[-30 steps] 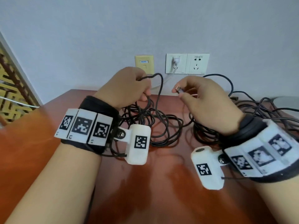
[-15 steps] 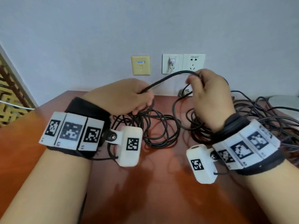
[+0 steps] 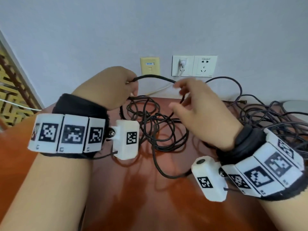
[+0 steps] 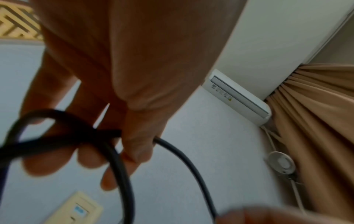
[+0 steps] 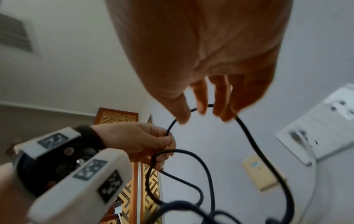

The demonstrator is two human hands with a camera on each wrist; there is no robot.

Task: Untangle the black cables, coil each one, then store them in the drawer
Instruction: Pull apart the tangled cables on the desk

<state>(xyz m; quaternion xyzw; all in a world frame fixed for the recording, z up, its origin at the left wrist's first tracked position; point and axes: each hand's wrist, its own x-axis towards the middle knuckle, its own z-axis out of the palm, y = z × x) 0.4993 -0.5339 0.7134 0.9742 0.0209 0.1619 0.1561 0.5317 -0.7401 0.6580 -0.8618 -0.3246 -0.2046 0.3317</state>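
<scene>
Black cable [image 3: 155, 77] arcs between your two hands above the reddish wooden table [image 3: 150, 189]; coiling is under way, in my judgement, and no drawer shows in any view.

Left: your left hand [image 3: 110, 87] is closed round the cable. In the left wrist view the fingers [image 4: 134, 145] curl over several strands gathered in the fist, so loops are already collecting there. Keep that grip firm but not crushing, and let each new turn lie beside the last one, not across it.

Centre: a loose, partly coiled bundle [image 3: 158, 129] lies on the table under the span, one strand trailing toward you. Judgement: this slack feeds the coil, so lift it gradually and watch for a loop riding up as a knot.

Right: your right hand [image 3: 196, 104] is relaxed, fingers [image 5: 201, 98] only slightly spread, the tips resting on the cable's top and steering it without pinching. Let the cable slide through those tips, sweep an even length across, then hand it into the left fist. Roll it a little between thumb and fingertips if it kinks.

Far right: a second tangle [image 3: 266, 120] sits well apart from the first. It looks untouched, so leave it until this coil is finished. A white plug [image 3: 182, 63] occupies the wall socket; its lead is not yours to pull.
</scene>
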